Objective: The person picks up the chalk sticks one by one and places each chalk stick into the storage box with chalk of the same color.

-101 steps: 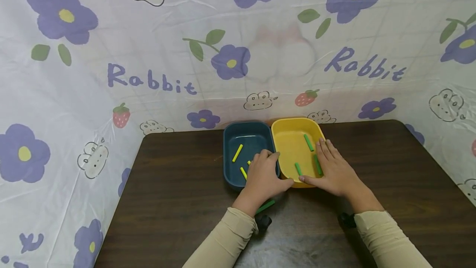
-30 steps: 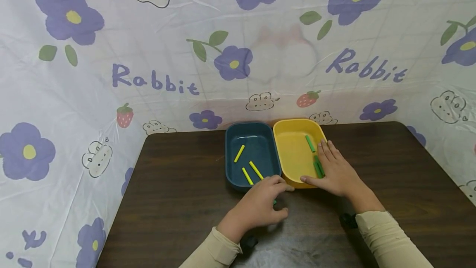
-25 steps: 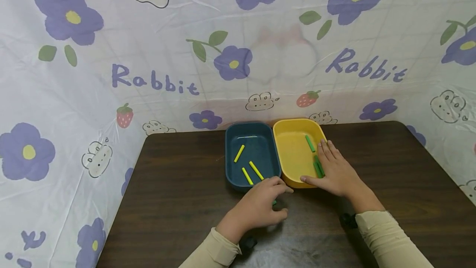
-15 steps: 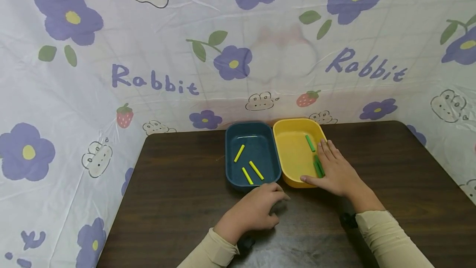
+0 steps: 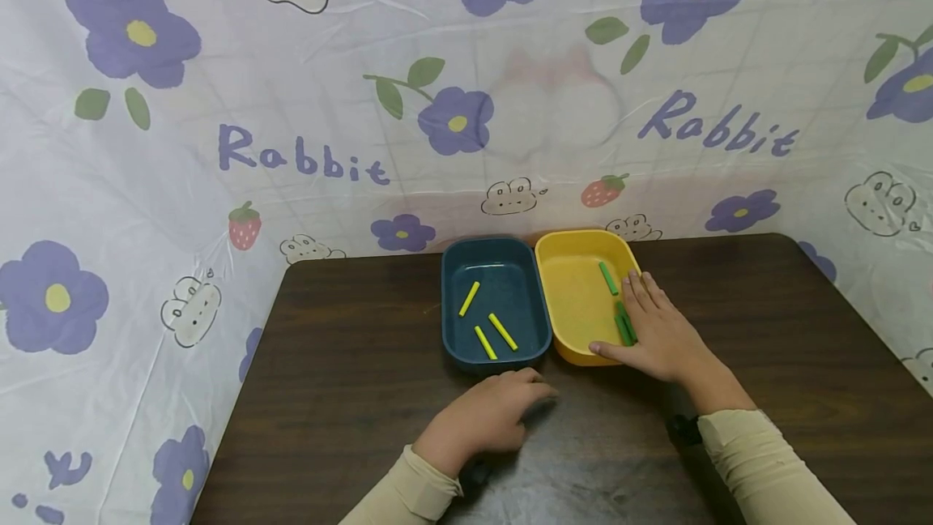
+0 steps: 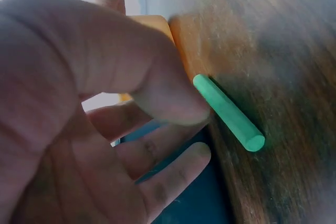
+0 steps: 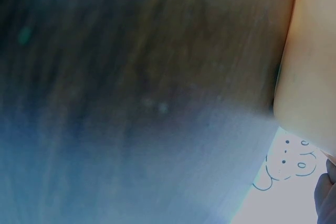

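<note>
My left hand (image 5: pixel 481 416) is low over the table in front of the blue container (image 5: pixel 496 361), fingers loosely bent and holding nothing. In the left wrist view a green chalk stick (image 6: pixel 229 113) lies on the table right beside the thumb tip; the hand hides it in the head view. My right hand (image 5: pixel 663 339) rests with straight fingers along the right rim of the yellow container (image 5: pixel 576 298). Inside that one lie a green chalk stick (image 5: pixel 608 278) farther back and two more near the right hand. The blue container holds three yellow chalk sticks, one a yellow stick (image 5: pixel 503 331) at the middle.
Both containers stand side by side at the back of the dark wooden table (image 5: pixel 350 363). A white cloth with printed flowers (image 5: pixel 459 121) hangs behind the table and along its sides.
My left hand has drawn back from the containers toward the front left. The front green chalk stick in the yellow container now lies at the right, beside another. The right hand stays put.
</note>
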A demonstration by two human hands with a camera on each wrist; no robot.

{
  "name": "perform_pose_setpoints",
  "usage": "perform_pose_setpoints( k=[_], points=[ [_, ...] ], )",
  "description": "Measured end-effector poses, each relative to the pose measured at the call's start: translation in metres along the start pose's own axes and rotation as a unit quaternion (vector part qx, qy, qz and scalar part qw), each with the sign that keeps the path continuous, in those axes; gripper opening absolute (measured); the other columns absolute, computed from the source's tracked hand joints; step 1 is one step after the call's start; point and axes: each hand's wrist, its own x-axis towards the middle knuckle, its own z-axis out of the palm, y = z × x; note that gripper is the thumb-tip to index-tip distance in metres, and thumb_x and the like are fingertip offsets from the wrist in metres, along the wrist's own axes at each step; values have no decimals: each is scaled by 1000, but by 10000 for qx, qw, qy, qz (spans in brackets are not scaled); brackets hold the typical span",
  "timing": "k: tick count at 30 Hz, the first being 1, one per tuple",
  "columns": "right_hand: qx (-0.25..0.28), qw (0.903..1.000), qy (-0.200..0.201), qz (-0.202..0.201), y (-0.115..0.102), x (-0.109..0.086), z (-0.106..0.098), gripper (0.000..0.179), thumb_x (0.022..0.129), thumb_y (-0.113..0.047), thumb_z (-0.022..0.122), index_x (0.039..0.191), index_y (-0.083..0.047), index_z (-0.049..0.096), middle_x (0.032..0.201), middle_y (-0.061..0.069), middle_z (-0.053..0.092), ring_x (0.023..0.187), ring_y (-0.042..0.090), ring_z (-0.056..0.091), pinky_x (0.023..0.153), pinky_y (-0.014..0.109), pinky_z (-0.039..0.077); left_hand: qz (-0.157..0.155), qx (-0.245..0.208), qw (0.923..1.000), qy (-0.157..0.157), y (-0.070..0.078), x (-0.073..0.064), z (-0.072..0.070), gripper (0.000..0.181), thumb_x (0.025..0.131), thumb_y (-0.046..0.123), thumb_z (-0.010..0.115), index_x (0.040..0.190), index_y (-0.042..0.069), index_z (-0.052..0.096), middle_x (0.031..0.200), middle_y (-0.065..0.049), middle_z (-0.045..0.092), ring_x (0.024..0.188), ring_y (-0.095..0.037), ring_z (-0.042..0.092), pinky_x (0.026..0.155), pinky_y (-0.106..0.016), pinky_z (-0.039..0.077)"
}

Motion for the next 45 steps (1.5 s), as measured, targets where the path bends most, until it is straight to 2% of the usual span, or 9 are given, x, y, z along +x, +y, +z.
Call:
perform_pose_setpoints(
  k=[8,16,20,24,28,36,45],
  points=[
    [-22,10000,-47,19,1,1,0,123,92,-81,53,168,4,6,177,27,5,164,46,3,130,65,15,-82,25,10000,-30,-1,-1,0,64,90,-5,70,148,22,64,132,2,65,116,-12,66,99,-28,56],
    [-45,10000,-50,19,0,1,-1,123,92,-81,53,168,4,6,177,26,6,165,46,3,130,64,16,-264,46,9995,-168,-1,-3,-3,62,90,5,73,148,22,64,130,1,66,109,-11,65,95,-29,56],
    [-11,10000,-21,-8,0,1,-1,123,93,-80,54,168,5,7,177,27,6,164,46,4,130,64,16,-351,-40,9991,-249,0,-4,-4,63,89,6,75,148,23,63,125,2,65,96,-9,62,84,-27,55],
    [-8,10000,-68,14,1,1,-1,123,92,-80,54,168,5,6,177,27,5,164,47,3,130,65,15,-485,-69,9981,-364,1,-5,-5,70,82,5,82,146,26,63,118,5,61,85,-9,55,75,-25,49],
    [-4,10000,-70,9,1,1,-1,123,93,-80,54,168,5,6,177,27,5,164,47,3,130,65,15,-523,-59,9975,-480,2,-7,-8,80,76,2,88,147,29,63,121,6,60,87,-8,55,76,-24,49],
    [13,10000,-62,46,-2,0,-1,123,92,-80,53,168,4,6,177,27,6,164,47,3,129,65,15,-487,-188,9972,-543,2,-9,-7,90,78,-4,87,151,39,59,129,4,60,92,-8,55,76,-25,50],
    [9,10000,-26,67,-2,0,-1,122,92,-80,54,168,4,8,176,27,6,164,47,4,129,66,16,-430,16,9972,-614,3,-8,-8,88,81,-3,86,152,43,58,137,1,58,99,-9,58,78,-27,53]
  ],
)
